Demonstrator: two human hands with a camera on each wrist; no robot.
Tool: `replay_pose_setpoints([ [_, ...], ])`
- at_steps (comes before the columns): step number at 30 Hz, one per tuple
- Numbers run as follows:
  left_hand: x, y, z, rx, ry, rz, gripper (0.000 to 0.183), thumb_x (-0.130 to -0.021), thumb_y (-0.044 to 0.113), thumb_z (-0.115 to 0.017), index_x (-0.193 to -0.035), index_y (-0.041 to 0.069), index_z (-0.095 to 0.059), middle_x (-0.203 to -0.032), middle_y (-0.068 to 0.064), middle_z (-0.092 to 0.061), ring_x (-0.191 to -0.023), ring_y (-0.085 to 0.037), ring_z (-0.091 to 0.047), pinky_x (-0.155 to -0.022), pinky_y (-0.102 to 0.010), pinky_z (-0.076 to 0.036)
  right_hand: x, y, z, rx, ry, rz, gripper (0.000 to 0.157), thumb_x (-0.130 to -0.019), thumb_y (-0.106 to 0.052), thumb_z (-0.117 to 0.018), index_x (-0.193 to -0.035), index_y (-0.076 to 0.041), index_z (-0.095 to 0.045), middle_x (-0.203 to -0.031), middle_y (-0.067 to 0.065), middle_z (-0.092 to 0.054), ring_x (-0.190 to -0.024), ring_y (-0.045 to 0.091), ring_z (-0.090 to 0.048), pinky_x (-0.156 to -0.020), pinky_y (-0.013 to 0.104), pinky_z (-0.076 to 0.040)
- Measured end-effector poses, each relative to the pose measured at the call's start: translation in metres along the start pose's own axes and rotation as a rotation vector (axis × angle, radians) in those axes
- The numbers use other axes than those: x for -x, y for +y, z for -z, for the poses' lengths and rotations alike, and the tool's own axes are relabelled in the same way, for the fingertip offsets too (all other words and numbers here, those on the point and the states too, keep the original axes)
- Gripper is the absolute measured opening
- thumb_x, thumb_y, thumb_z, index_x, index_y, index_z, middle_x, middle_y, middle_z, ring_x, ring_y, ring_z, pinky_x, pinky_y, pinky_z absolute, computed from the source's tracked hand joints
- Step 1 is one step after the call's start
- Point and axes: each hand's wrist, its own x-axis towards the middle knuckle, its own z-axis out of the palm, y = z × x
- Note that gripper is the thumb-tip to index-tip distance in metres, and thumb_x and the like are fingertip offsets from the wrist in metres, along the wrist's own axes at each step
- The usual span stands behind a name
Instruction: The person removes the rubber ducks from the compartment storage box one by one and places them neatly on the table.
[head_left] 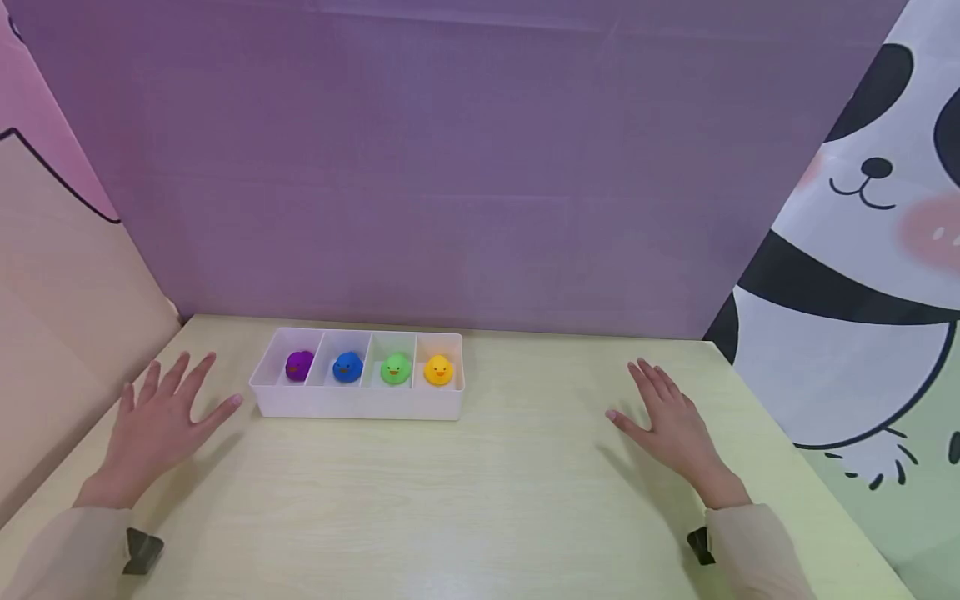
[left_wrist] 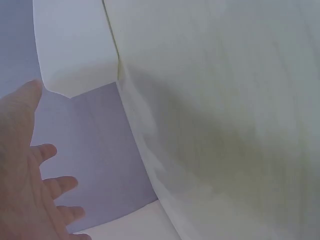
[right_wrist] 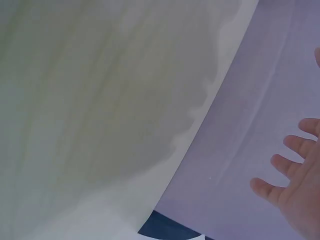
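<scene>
Currently my left hand [head_left: 153,433] and right hand [head_left: 678,433] hold nothing, both spread. Nearer the left, the white box [head_left: 360,405] has a purple duck [head_left: 299,366], blue duck [head_left: 347,367], green duck [head_left: 395,368] and yellow duck [head_left: 438,370], one per compartment; finished or unstarted, I can't tell.

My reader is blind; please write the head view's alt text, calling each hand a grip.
A four-compartment white tray on a pale table holds, left to right, a purple toy duck, a blue duck, a green duck and a yellow duck. A person's left grip and right grip hover outstretched and empty on either side.
</scene>
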Motion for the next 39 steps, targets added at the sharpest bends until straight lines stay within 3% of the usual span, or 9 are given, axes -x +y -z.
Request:
replay_pose_setpoints([
  [11, -0.002, 0.008, -0.003, 0.022, 0.048, -0.046, 0.071, -0.087, 0.052, -0.049, -0.143, 0.014, -0.027, -0.136, -0.03, -0.037, -0.121, -0.054, -0.031, -0.091, -0.071, -0.02, -0.01, -0.017, -0.009, -0.049, 0.002, 0.053, 0.073, -0.084, -0.043, -0.06, -0.138, -0.002, -0.034, -0.141, 0.019, -0.037, -0.128, 0.038, -0.034, -0.092, 0.061, -0.036],
  [18, -0.003, 0.011, -0.006, 0.075, 0.126, -0.094, 0.066, -0.085, 0.045, -0.057, -0.137, 0.008, -0.037, -0.127, -0.031, -0.045, -0.109, -0.051, -0.044, -0.076, -0.064, -0.038, -0.015, -0.029, -0.015, -0.083, 0.036, 0.114, 0.071, -0.082, -0.039, -0.064, -0.136, -0.002, -0.037, -0.137, 0.017, -0.042, -0.125, 0.037, -0.039, -0.095, 0.055, -0.038],
  [27, -0.007, 0.015, -0.005, 0.166, 0.071, -0.046, 0.067, -0.087, 0.045, -0.056, -0.139, 0.01, -0.035, -0.128, -0.028, -0.046, -0.106, -0.05, -0.047, -0.069, -0.061, -0.04, -0.025, -0.05, -0.023, -0.116, 0.021, 0.149, 0.067, -0.082, -0.039, -0.064, -0.135, -0.005, -0.04, -0.135, 0.013, -0.045, -0.122, 0.033, -0.043, -0.094, 0.052, -0.041],
  [39, -0.017, 0.022, -0.008, 0.23, 0.072, -0.047, 0.061, -0.088, 0.042, -0.056, -0.135, 0.006, -0.04, -0.128, -0.025, -0.048, -0.115, -0.045, -0.044, -0.081, -0.06, -0.039, -0.041, -0.08, -0.034, -0.224, -0.037, 0.135, 0.06, -0.084, -0.039, -0.062, -0.133, -0.011, -0.044, -0.133, 0.008, -0.049, -0.12, 0.03, -0.046, -0.095, 0.05, -0.04],
])
